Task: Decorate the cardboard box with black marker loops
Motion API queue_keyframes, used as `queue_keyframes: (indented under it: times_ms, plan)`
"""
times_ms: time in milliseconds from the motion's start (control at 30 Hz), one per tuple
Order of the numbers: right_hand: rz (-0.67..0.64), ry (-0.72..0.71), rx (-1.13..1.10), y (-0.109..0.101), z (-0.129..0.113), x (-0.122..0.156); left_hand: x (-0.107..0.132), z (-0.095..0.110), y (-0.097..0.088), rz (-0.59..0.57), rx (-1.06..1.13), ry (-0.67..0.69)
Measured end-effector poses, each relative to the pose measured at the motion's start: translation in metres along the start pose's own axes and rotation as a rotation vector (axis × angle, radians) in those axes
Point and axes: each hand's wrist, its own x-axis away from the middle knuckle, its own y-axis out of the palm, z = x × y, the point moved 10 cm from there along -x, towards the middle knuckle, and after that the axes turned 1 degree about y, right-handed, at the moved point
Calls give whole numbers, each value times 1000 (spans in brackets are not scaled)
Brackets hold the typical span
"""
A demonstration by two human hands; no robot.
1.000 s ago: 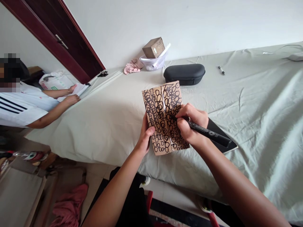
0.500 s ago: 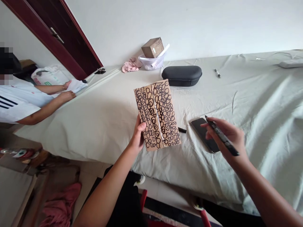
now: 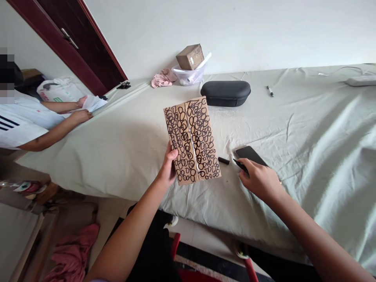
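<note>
My left hand (image 3: 169, 164) grips the left edge of a cardboard box (image 3: 192, 143), thumb on its face. Black hand-drawn circles cover that face, and a taped seam runs down its middle. In my right hand (image 3: 260, 178) is a black marker (image 3: 241, 166), its tip pointing left toward a black marker cap (image 3: 223, 160) on the cloth. The cap lies just right of the box's lower edge, a little apart from the tip. Behind my right hand a dark phone (image 3: 252, 154) lies partly hidden.
A black hard case (image 3: 225, 93) sits behind the box. Farther back are a plastic basin (image 3: 192, 77) with a small carton (image 3: 190, 57) on it, and a pink cloth (image 3: 163, 78). Another marker (image 3: 270, 91) lies at right. At left a person's hands (image 3: 84, 109) hold white paper.
My right hand has moved left and turned over, bringing the marker from above the phone down near the cap. The box has shifted only slightly in view.
</note>
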Motion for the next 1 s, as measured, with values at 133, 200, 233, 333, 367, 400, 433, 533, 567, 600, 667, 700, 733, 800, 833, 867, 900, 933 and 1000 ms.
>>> queue_keyframes:
  times_ms: [133,200,233,333,367,400,433,533,567,600,667,700,733,800,833,867,900,933,1000]
  plan:
    - [-31,-109,72,2,-11,1,2,6,7,-28,-15,27]
    - [-40,-144,59,1,-16,0,3,7,9,-41,-21,33]
    - [-39,-154,53,1,-17,0,3,7,10,-48,-23,35]
    - [-40,-179,55,3,-22,-3,3,6,10,-64,-30,47]
    - [-44,-184,57,5,-24,-4,2,6,10,-67,-31,52]
    - [-49,-186,56,7,-25,-5,2,5,10,-71,-29,54]
    - [-52,-182,55,9,-27,-7,1,4,9,-77,-24,56]
    - [-38,-139,65,13,-32,-14,0,3,10,-91,-9,58]
    - [-34,-125,76,15,-35,-17,0,4,10,-92,-8,61]
    - [-35,-109,91,17,-38,-20,0,4,10,-91,-8,64]
    - [-52,-78,123,23,-43,-25,0,5,10,-92,-11,68]
    - [-65,-67,134,26,-45,-27,0,5,10,-92,-11,72]
    - [-75,-53,134,28,-47,-29,0,6,10,-93,-10,74]
    - [-67,8,68,26,-43,-30,0,5,9,-88,-6,74]
    - [-43,46,-14,21,-39,-31,0,5,8,-84,-3,73]
    - [-9,83,-133,15,-35,-30,0,5,7,-81,-1,71]
    - [29,115,-278,8,-30,-30,0,4,7,-80,0,69]
    - [66,138,-442,1,-25,-29,-1,4,7,-80,0,70]
    - [111,153,-775,-9,-21,-28,-1,4,7,-83,-2,75]
